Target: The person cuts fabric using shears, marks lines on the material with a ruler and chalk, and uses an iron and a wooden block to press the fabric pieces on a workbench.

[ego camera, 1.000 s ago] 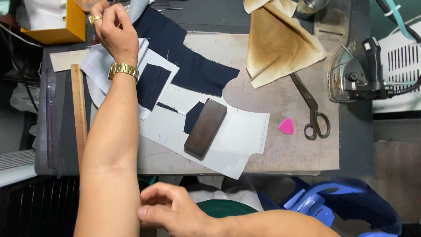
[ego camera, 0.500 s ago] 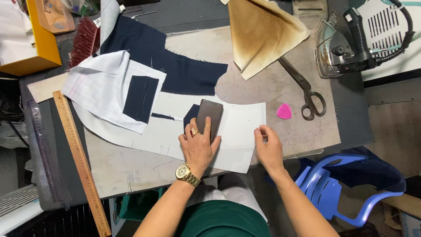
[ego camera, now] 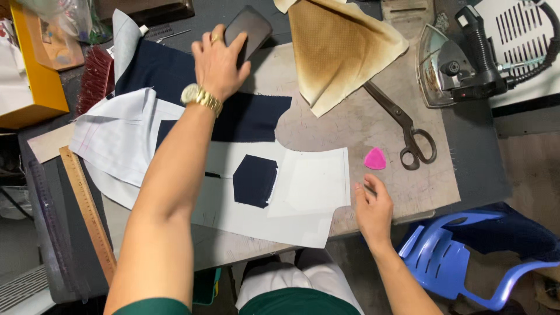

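The left hand [ego camera: 219, 61] grips a dark flat block [ego camera: 248, 29] at the tabletop's [ego camera: 326, 134] far edge (above the navy cloth [ego camera: 248, 116]); the right hand [ego camera: 373, 210] rests open beside white paper [ego camera: 309, 186].

At the top of the frame the left hand [ego camera: 219, 61], wearing a gold watch [ego camera: 201, 98], grips a dark grey block [ego camera: 248, 29]. Under it lies navy cloth [ego camera: 251, 116]; a smaller navy patch [ego camera: 255, 181] sits on white paper [ego camera: 309, 184] in the middle. Upper right of centre, a tan cloth [ego camera: 338, 49] shows brown scorch marks along its edges. A bright pink chalk [ego camera: 375, 158] lies beside dark scissors [ego camera: 405, 125]. At the left edge are a yellow box [ego camera: 29, 87], a red brush [ego camera: 96, 79] and a wooden ruler [ego camera: 87, 213]. A blue chair [ego camera: 455, 262] stands lower right, and the iron [ego camera: 461, 58] is black and silver.
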